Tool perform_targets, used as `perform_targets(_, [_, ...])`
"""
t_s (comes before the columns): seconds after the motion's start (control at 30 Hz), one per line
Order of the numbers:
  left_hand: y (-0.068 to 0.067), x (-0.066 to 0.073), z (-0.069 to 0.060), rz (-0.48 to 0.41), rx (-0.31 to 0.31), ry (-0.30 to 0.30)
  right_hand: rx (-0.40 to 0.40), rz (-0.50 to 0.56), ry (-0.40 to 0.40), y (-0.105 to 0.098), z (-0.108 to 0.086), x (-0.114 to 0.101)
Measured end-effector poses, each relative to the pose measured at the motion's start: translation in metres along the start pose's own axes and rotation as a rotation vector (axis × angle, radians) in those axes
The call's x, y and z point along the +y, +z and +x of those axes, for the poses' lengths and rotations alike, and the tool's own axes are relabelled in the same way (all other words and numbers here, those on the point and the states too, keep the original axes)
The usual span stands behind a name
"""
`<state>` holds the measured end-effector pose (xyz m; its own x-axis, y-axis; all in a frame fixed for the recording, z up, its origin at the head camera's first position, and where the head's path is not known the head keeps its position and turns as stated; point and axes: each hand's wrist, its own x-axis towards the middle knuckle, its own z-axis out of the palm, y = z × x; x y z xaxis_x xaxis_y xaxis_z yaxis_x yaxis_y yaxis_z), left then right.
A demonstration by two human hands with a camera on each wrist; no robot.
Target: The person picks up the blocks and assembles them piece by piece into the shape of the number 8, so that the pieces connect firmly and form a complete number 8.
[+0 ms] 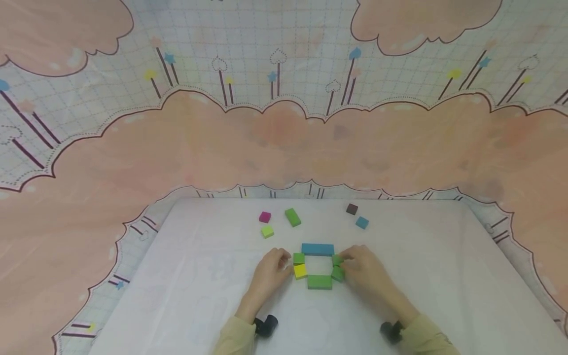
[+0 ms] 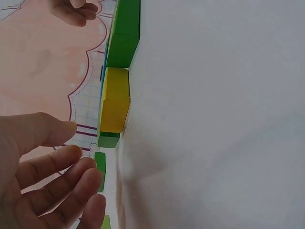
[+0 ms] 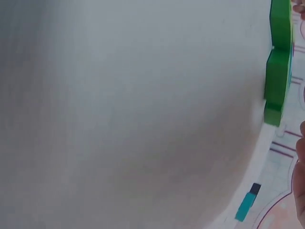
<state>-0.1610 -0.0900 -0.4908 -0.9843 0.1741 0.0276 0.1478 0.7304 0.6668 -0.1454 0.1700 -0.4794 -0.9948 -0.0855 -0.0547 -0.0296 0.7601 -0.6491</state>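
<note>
Small blocks form a rough ring on the white table: a long blue block (image 1: 317,249) at the back, a green rectangular block (image 1: 319,282) at the front, a small green block (image 1: 299,259) and a yellow block (image 1: 300,271) on the left, and two green blocks (image 1: 337,273) on the right. My left hand (image 1: 271,268) is beside the yellow block, its fingers loosely bent and holding nothing in the left wrist view. My right hand (image 1: 365,268) is at the right-hand green blocks, its fingertips partly covering them. The right wrist view shows only its edge; contact is unclear.
Behind the ring lie a magenta block (image 1: 265,217), a lime block (image 1: 267,231), a green block (image 1: 293,217), a dark block (image 1: 352,209) and a blue block (image 1: 362,223). A patterned cloth (image 1: 284,148) hangs beyond the table's back edge.
</note>
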Motion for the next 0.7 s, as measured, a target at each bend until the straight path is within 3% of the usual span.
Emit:
perform_targets(0.43, [0.000, 0.003, 0.016, 0.011, -0.005, 0.027, 0.039, -0.051, -0.036, -0.012, 0.002, 0.014])
perform_targets(0.7, [0.000, 0.004, 0.027, 0.005, -0.026, 0.034, -0.006, -0.010, 0.035, -0.010, -0.002, 0.012])
